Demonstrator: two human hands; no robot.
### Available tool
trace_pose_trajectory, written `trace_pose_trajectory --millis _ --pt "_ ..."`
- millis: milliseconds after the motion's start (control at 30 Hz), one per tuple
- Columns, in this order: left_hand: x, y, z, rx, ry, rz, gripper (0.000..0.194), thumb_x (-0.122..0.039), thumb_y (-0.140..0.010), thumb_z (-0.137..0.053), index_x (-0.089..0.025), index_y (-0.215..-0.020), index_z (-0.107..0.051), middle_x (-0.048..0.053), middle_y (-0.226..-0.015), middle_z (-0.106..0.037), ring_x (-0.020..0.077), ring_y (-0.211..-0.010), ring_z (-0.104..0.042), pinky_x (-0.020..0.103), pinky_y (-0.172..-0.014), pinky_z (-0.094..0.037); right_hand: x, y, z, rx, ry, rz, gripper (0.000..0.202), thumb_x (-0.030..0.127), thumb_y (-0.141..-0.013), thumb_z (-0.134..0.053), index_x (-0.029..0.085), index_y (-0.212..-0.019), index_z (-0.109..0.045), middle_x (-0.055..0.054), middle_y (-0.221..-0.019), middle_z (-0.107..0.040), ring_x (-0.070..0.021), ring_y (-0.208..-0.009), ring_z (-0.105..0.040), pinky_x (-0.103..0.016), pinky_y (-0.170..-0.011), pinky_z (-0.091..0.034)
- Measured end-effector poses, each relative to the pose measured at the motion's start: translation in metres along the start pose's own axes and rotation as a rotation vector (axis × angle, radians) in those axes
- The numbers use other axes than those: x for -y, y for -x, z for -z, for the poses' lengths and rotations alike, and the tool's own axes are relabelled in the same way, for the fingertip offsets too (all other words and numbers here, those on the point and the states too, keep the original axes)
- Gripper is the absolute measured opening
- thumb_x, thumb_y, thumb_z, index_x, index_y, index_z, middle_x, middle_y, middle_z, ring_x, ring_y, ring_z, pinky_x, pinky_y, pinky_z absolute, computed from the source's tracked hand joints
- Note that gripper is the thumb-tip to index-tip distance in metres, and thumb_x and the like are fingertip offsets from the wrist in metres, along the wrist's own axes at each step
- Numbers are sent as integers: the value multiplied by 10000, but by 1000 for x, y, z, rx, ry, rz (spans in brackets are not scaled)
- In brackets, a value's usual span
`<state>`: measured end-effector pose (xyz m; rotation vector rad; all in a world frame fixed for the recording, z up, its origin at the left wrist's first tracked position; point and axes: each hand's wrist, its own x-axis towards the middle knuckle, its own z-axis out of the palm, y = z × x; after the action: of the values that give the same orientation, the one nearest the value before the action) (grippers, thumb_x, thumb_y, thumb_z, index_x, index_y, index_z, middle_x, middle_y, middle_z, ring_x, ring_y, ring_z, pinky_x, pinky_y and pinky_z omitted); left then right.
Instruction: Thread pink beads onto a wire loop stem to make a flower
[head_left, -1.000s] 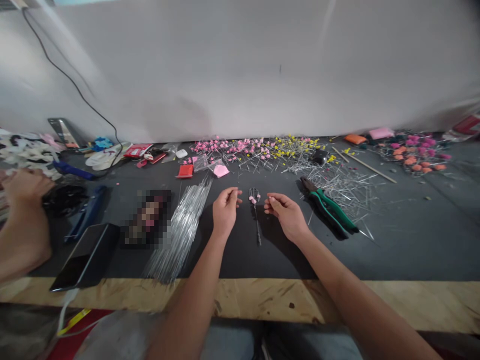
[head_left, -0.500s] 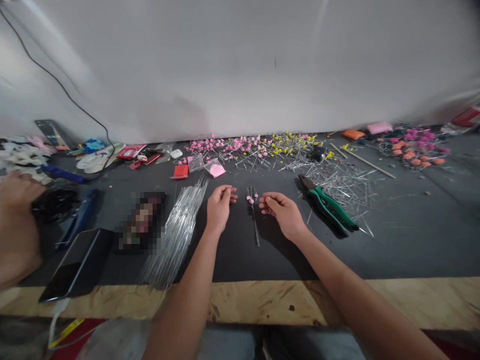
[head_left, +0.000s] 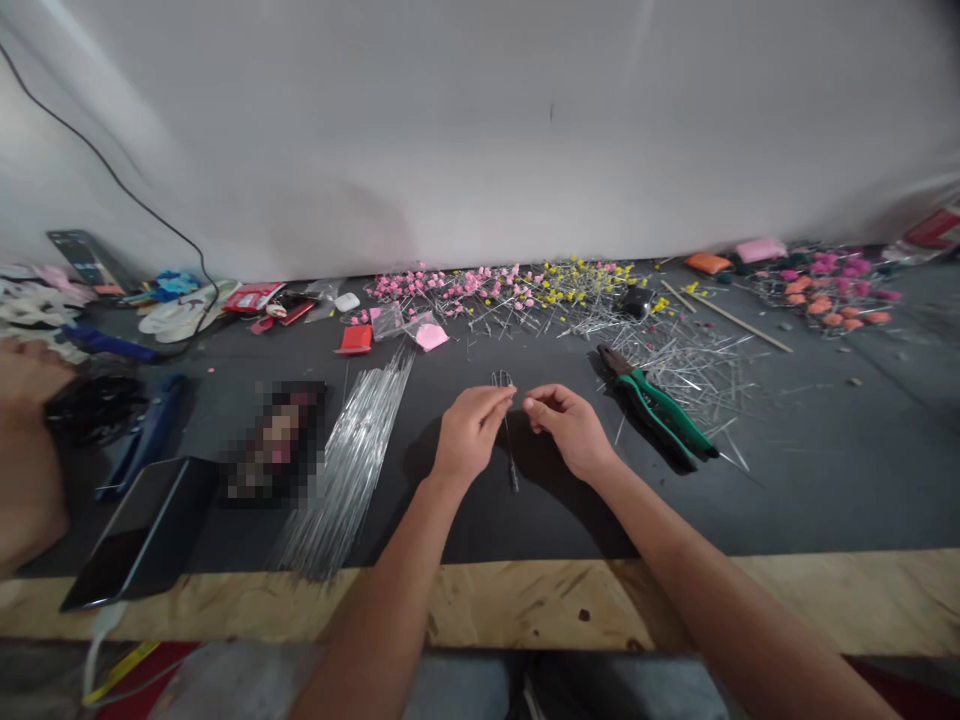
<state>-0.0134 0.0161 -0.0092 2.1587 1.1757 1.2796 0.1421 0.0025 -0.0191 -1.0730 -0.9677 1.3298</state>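
Grip state unclear: left hand (head_left: 471,430) over wire stem (head_left: 511,455), right hand (head_left: 574,430) just beside, both well behind wooden edge (head_left: 517,606).

We're looking at dull grey on the wire stem (head_left: 514,474), silver on the wires (head_left: 352,445), green on the pliers (head_left: 640,391)! And we spot pink buds (head_left: 474,283), yellow buds (head_left: 571,283), a red packet (head_left: 355,340), dark flecks on the tan wooden edge (head_left: 525,605)!

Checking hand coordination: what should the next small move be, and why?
Probably ease the right hand leftward to the wire piece: the left hand is over part of it, while the right is close beside, apart. Whether either holds anything is unclear.
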Motion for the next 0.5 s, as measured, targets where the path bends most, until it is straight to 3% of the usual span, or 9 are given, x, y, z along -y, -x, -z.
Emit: trace_pose_trajectory --millis 133,500 --pt "-6 3 -4 112 22 -122 278 -173 -866 -452 -254 -1089 -596 38 -1001 -659 132 -939 -591 290 -827 -475 0 0 4 79 4 -35 211 365 -667 -696 178 -754 -649 31 -576 -553 -85 -535 -470 -239 -532 -382" --pt "-7 3 -1 143 -52 -96 265 -214 -872 -438 -272 -1065 -610 39 -947 -647 146 -896 -576 307 -803 -466 2 2 7 152 -38 -71 222 392 -666 -697 187 -745 -666 13 -617 -577 -103 -580 -489 -257 -584 -402"
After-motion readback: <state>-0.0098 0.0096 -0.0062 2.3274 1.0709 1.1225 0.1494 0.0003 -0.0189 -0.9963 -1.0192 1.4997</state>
